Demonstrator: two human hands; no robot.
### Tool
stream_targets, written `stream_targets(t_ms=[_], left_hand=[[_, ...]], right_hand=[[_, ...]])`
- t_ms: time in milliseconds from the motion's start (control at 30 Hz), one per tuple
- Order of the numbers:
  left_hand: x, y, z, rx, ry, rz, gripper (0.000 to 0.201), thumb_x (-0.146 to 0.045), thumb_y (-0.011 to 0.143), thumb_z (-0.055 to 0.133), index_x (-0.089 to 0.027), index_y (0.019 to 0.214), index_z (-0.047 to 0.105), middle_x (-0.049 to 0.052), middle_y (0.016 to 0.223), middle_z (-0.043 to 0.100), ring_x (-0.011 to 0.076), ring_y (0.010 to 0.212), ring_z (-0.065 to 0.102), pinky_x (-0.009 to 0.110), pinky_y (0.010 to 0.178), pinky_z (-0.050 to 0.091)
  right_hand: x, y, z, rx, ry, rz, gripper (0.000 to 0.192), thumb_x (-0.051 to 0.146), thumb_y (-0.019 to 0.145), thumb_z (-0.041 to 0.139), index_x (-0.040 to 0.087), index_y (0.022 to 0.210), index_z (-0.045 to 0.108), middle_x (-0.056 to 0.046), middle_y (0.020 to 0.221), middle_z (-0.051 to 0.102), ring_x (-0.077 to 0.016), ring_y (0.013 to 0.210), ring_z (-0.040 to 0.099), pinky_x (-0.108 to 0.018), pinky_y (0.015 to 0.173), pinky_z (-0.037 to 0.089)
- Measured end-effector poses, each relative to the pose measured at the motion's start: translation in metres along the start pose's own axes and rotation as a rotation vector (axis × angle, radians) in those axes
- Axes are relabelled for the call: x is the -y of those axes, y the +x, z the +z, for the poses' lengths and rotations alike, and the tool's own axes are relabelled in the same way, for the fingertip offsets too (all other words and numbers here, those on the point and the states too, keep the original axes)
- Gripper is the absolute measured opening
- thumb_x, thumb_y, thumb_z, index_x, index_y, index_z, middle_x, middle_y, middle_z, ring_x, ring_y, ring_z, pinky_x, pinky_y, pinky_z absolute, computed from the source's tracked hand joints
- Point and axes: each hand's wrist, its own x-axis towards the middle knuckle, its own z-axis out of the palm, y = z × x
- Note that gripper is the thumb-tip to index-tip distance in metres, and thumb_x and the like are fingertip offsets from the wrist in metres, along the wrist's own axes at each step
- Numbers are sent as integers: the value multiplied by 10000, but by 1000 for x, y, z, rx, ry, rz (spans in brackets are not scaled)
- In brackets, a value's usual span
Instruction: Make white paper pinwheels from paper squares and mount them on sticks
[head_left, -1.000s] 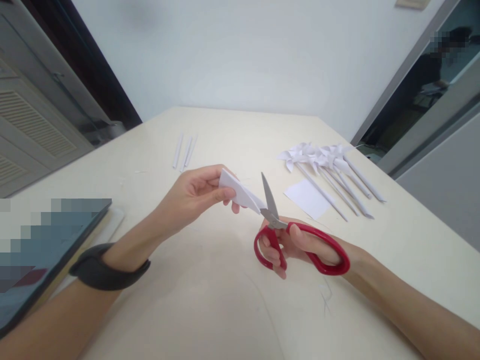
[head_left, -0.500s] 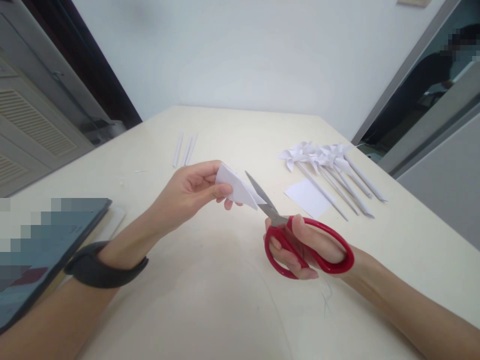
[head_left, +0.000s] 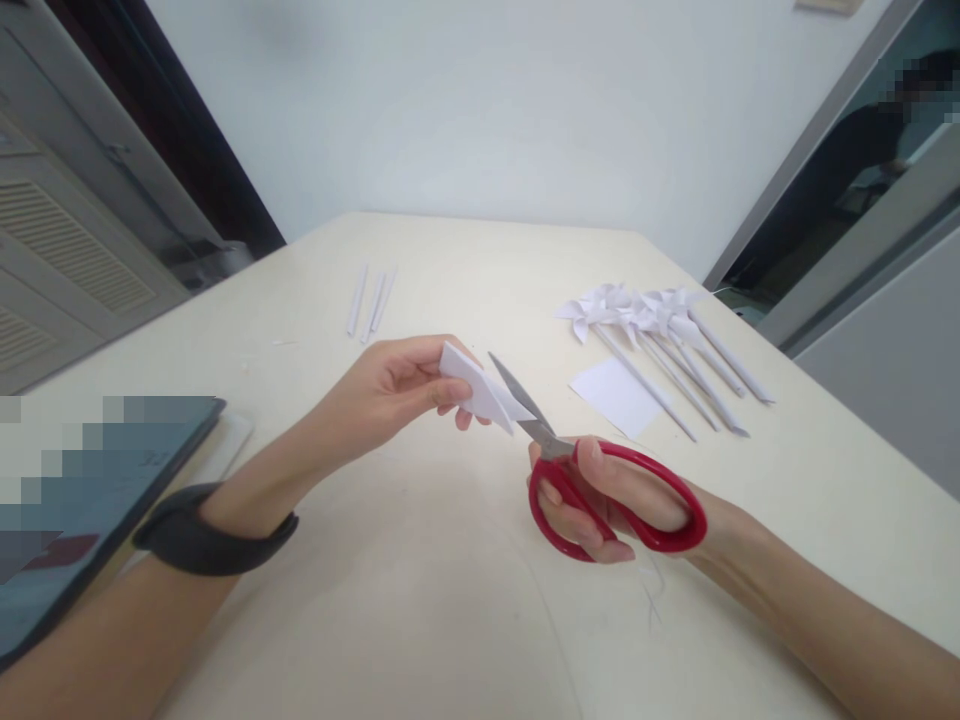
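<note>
Two bare hands are seen above a cream tabletop (head_left: 420,620) at mid-frame. The left hand (head_left: 382,395) is closed on a folded white paper piece (head_left: 480,390), which is pinched between thumb and fingers and held clear of the tabletop, its pointed end directed toward the right of the frame. A dark wristband (head_left: 214,530) is worn on the left wrist. The right hand (head_left: 607,495) is closed around the red handles of a pair of scissors (head_left: 592,480); the fingers are threaded through the loops. The steel blades are angled up and to the left, and the paper's pointed end lies at the blades, which appear nearly closed on it; whether the paper is cut through cannot be told.

In the right half of the frame, beyond the scissors, a row of white paper pinwheels (head_left: 645,315) on rolled paper sticks is laid on the tabletop, and a flat white paper square (head_left: 615,395) lies just beside their sticks. Toward the upper centre-left, three thin rolled paper sticks (head_left: 369,298) lie near one another, well apart from the hands. At the lower left edge, a dark tablet-like device (head_left: 97,500) with a blurred screen is propped on the tabletop.
</note>
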Motion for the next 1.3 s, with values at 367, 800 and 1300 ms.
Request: stream_targets(t_ms=[367,800,1300], left_hand=[[-4,-1,-8,101,44,-24,127,-178,881,562,-203,807,662,6,692,648,113,631,605,197,587,466],[-6,-1,-10,189,43,-95,133,-200,898,535,-180,871,663,19,758,658,118,682,617,199,620,486],[-9,-1,-3,201,128,-75,199,-215,954,439,-209,903,631,-24,855,641,88,777,558,183,689,405]], right_hand=[[-5,-3,-8,13,11,39,647,643,906,140,182,539,405,33,441,382,-84,399,355,-264,438,279],[0,-5,-12,-20,-93,72,645,583,938,133,173,511,389,34,427,384,-80,402,372,-234,437,295],[6,-4,-8,-32,-70,-28,494,533,949,268,174,642,411,43,593,389,-71,482,326,-249,496,281]])
